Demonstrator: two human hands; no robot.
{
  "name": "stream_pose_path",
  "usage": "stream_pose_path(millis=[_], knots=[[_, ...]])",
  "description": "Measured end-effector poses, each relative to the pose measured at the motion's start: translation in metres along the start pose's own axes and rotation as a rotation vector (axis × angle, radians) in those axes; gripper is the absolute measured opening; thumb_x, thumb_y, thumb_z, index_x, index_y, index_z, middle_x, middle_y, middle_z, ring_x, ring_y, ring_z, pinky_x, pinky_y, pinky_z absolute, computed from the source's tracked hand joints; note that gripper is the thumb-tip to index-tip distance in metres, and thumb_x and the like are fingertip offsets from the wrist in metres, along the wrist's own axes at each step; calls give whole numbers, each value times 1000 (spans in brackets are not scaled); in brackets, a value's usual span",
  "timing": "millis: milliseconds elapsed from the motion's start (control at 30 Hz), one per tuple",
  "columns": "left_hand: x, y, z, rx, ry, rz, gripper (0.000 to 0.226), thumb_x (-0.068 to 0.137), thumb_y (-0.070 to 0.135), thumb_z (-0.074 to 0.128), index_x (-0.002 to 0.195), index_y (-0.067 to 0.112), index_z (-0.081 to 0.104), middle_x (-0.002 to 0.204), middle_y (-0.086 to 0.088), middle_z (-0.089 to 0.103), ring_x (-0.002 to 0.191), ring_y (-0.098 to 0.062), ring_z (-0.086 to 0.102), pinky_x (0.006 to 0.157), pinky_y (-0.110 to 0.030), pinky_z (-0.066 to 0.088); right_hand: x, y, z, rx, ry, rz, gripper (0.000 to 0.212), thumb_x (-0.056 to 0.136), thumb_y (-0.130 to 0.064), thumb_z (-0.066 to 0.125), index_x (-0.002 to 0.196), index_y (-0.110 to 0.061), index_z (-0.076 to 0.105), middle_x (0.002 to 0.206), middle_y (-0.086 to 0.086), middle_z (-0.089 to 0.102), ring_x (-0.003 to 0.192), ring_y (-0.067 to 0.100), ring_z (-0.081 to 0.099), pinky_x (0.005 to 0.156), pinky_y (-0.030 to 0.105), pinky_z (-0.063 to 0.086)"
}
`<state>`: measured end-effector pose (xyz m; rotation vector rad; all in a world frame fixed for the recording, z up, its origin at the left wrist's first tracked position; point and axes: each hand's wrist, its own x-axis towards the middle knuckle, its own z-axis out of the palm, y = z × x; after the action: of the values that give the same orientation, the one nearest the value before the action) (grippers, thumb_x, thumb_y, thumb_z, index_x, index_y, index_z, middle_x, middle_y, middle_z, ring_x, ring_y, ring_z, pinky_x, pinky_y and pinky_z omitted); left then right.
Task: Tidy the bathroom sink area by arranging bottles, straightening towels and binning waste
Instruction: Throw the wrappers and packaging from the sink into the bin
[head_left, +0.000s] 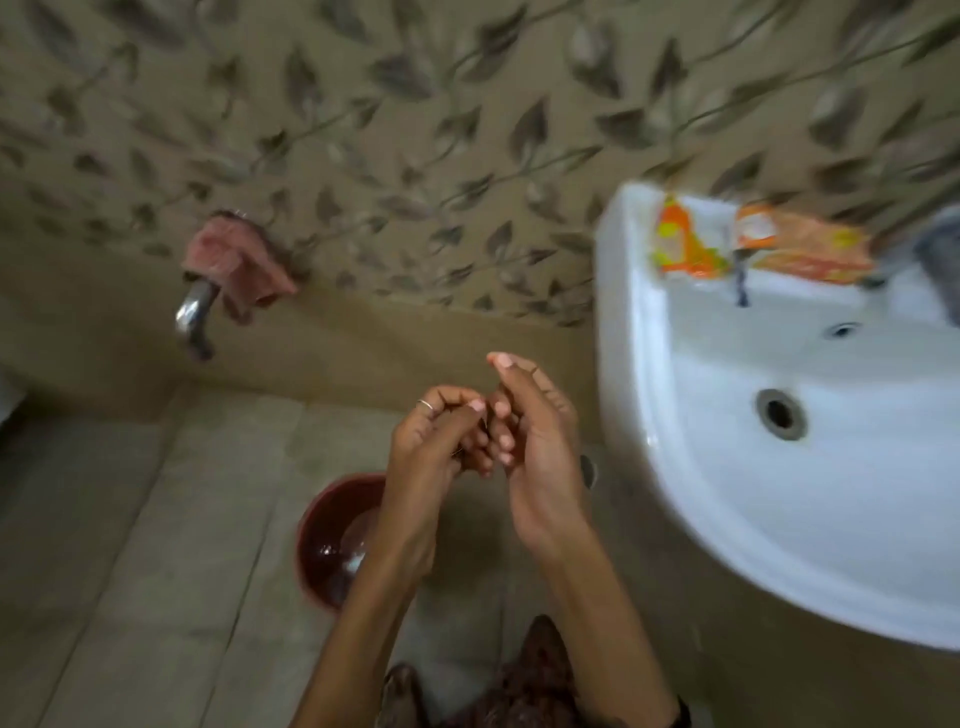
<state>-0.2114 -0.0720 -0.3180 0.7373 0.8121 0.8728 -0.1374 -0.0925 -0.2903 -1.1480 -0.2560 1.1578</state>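
Note:
My left hand (431, 457) and my right hand (535, 452) meet in front of me, over the floor to the left of the white sink (675, 467). The left hand, with a ring on one finger, has its fingers curled against the right hand's fingers. On the right hand one finger points up and the others bend loosely. I see nothing held between them. Two orange wrappers (685, 244) (800, 244) lie on the sink's back ledge. A pink cloth (234, 265) hangs crumpled over a wall tap (195, 317) at the left.
A dark red bucket (322, 545) with some water in it stands on the tiled floor, below my left wrist. The leaf-patterned wall runs behind. A blurred grey fixture (940, 249) sits at the sink's far right. The sink rim is close to my right forearm.

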Motion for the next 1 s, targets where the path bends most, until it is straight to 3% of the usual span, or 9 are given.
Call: stream_pose_path(millis=[233, 333, 400, 467, 567, 733, 867, 1000], knots=[[23, 5, 132, 351, -177, 13, 23, 87, 0, 55, 69, 15, 57, 43, 6, 58, 40, -3, 51, 46, -16, 45, -1, -120, -77, -151, 384, -217, 13, 88, -14, 57, 77, -18, 64, 61, -2, 51, 39, 7, 40, 39, 18, 33], [47, 0, 173, 611, -221, 171, 26, 84, 5, 58, 66, 24, 59, 55, 12, 59, 52, -2, 55, 57, -21, 45, 14, -151, -118, -79, 513, -217, 10, 87, -13, 59, 81, -17, 65, 67, -1, 56, 42, 7, 46, 42, 17, 41], [72, 0, 201, 854, -257, 379, 18, 83, 12, 61, 71, 26, 61, 68, 19, 59, 66, 1, 56, 66, -22, 44, 29, -165, -143, -23, 544, -211, 7, 87, -14, 59, 84, -16, 65, 71, 0, 59, 50, 7, 53, 46, 15, 48], [101, 0, 224, 1057, -253, 508, 7, 82, 18, 63, 86, 22, 68, 86, 14, 63, 88, -9, 59, 75, -26, 44, 48, -175, -165, 28, 565, -220, 7, 88, -11, 58, 86, -14, 64, 77, 3, 62, 62, 12, 57, 49, 16, 52], [148, -7, 245, 1313, -249, 535, 40, 81, 28, 66, 119, 17, 59, 120, 0, 60, 117, -19, 43, 83, -30, 40, 82, -184, -193, 74, 639, -247, 11, 87, -6, 59, 96, -8, 65, 87, 6, 63, 75, 17, 61, 58, 20, 53], [199, -26, 267, 1513, -286, 640, 55, 71, 41, 72, 117, 16, 57, 113, -6, 59, 111, -22, 43, 70, -28, 34, 131, -197, -226, 113, 687, -291, 34, 89, -4, 57, 122, 1, 54, 94, 8, 62, 82, 21, 62, 75, 29, 53], [221, -39, 279, 1685, -370, 601, 71, 71, 55, 67, 127, 15, 49, 123, -8, 57, 116, -24, 38, 89, -35, 32, 150, -198, -233, -51, 673, -352, 30, 89, -14, 59, 119, -11, 59, 105, 7, 66, 78, 16, 64, 70, 24, 55], [218, -46, 278, 1630, -351, 649, 67, 70, 46, 69, 128, 21, 47, 126, -2, 55, 119, -20, 35, 79, -28, 14, 150, -199, -230, -108, 651, -348, 26, 88, -18, 59, 114, -16, 59, 109, 7, 65, 79, 17, 65, 68, 25, 55]])
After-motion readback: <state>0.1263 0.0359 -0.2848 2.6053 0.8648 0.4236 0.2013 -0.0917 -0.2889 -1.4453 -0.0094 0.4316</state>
